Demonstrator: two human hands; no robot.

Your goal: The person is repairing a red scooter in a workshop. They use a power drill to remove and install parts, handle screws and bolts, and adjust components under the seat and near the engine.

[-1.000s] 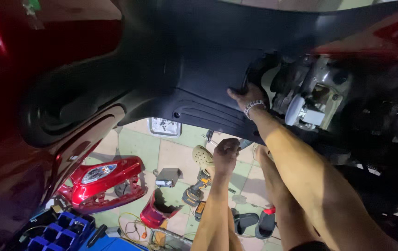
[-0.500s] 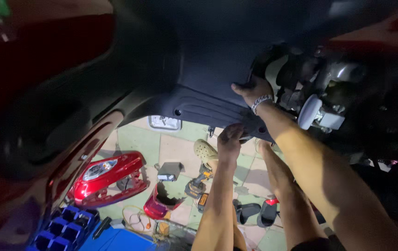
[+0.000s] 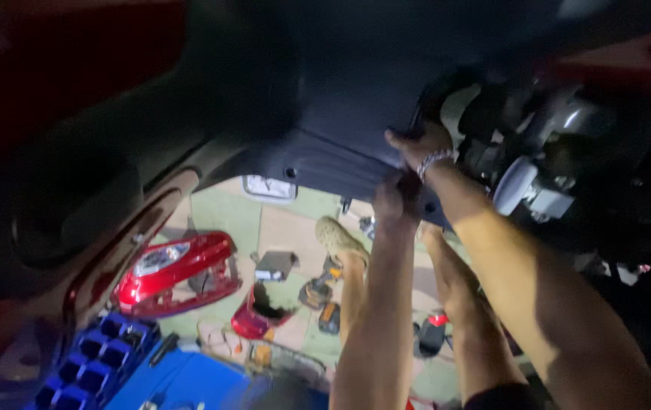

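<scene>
- Pressed up against the dark moulded plastic scooter panel (image 3: 341,99) overhead: right hand (image 3: 417,144), bracelet at the wrist, fingers curled over the panel's lower edge at 2 o'clock.
- Just below at 7 o'clock of it: left hand (image 3: 392,199), closed on the same edge; exact grip blurred.
- Panel's long axis running 8 to 2 o'clock, both hands at its right end, right nearer the grey metal steering parts (image 3: 530,182).
- Down on the tiled floor (image 3: 287,228): glossy red tail-light cover (image 3: 177,269), blue sectioned plastic tray (image 3: 94,357).
</scene>
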